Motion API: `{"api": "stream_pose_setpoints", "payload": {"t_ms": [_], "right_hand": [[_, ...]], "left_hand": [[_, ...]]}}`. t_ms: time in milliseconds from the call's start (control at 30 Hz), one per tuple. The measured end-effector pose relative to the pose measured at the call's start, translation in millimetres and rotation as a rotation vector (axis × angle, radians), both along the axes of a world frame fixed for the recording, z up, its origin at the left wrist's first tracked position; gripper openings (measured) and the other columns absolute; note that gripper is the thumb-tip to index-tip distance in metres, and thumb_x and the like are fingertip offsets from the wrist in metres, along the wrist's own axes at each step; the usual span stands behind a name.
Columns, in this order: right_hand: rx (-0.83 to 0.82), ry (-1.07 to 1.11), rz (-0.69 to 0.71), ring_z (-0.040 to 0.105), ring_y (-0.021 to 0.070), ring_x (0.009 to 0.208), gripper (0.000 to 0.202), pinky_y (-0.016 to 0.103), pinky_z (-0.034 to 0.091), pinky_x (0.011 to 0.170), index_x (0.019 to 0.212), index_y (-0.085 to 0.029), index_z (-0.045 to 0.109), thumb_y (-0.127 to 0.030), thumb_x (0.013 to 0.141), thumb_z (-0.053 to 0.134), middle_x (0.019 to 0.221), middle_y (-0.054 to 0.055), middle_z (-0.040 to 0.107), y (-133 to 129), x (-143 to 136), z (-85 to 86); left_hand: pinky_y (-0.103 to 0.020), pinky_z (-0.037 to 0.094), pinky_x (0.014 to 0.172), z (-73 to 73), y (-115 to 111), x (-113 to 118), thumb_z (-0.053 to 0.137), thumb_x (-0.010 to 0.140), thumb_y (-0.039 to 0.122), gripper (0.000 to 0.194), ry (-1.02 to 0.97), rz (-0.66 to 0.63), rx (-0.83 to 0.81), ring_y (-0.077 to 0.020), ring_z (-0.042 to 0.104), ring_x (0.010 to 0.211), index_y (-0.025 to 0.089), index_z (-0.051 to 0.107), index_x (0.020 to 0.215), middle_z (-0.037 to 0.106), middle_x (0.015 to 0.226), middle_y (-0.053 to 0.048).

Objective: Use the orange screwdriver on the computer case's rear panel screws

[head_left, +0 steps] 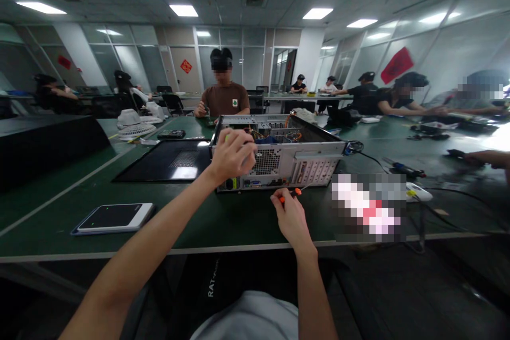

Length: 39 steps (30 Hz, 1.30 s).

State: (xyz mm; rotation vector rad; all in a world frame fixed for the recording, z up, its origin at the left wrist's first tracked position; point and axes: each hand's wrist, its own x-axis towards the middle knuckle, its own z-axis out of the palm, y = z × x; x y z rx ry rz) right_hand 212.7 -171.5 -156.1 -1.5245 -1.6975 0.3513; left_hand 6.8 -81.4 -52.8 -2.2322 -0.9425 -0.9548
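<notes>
Fingers and thumb of the right hand (292, 215) are closed round the handle of a screwdriver (298, 191), no gap showing, its shaft slanting off to the right near the foot of the case (279, 156); whether the tip touches metal I cannot tell. Such a low hold seems to call for a wrist free of the table edge and a shaft squared to any screw head, since a slanted tip could slip. The left hand (235, 154) is half curled at the case's upper left corner, with a bit of green by its fingers, and I cannot tell if it grips anything; a flat palm there would likely steady the case better. The case stands on the table (179, 231), top open, rear slots facing the person, a black panel (147, 162) flat at its left and a cable (368, 156) at its right, best left slack
</notes>
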Motion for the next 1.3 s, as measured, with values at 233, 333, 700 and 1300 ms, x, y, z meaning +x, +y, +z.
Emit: {"api": "stream_pose_setpoints", "payload": {"t_ms": [233, 333, 700, 1300], "right_hand": [[0.095, 0.212, 0.106, 0.056, 0.0175, 0.076, 0.028, 0.029, 0.044, 0.075, 0.087, -0.023, 0.055, -0.043, 0.101, 0.041, 0.08, 0.0, 0.059, -1, -22, 0.8], [0.11, 0.253, 0.122, 0.055, 0.0168, 0.077, 0.029, 0.028, 0.044, 0.076, 0.088, -0.023, 0.056, -0.043, 0.102, 0.04, 0.081, 0.0, 0.059, -2, -29, 1.0], [0.119, 0.252, 0.121, 0.055, 0.0194, 0.079, 0.028, 0.03, 0.043, 0.078, 0.087, -0.023, 0.059, -0.039, 0.101, 0.041, 0.083, 0.002, 0.061, -1, -33, -2.9], [0.114, 0.203, 0.095, 0.056, 0.0212, 0.081, 0.028, 0.032, 0.043, 0.079, 0.089, -0.023, 0.059, -0.039, 0.102, 0.039, 0.085, 0.004, 0.063, 0, -36, -4.1]], "left_hand": [[-0.039, 0.051, 0.079, -86.0, -14, 7, 0.054, 0.09, 0.022, 0.013, 0.208, -0.306, 0.072, -0.023, 0.064, 0.094, 0.022, 0.064, 0.098, 0.071, 0.1, -0.009], [-0.036, 0.054, 0.075, -101.5, -20, 10, 0.053, 0.09, 0.022, 0.01, 0.165, -0.301, 0.045, -0.0209, 0.065, 0.087, 0.022, 0.062, 0.094, 0.07, 0.095, -0.008], [-0.03, 0.053, 0.067, -103.9, -27, 13, 0.056, 0.092, 0.022, 0.004, -0.047, -0.37, 0.104, -0.0174, 0.063, 0.076, 0.021, 0.057, 0.088, 0.068, 0.087, -0.006], [-0.03, 0.052, 0.066, -103.5, -27, 14, 0.056, 0.093, 0.023, 0.008, -0.058, -0.373, 0.131, -0.0176, 0.064, 0.075, 0.02, 0.06, 0.088, 0.068, 0.085, -0.006]]}}
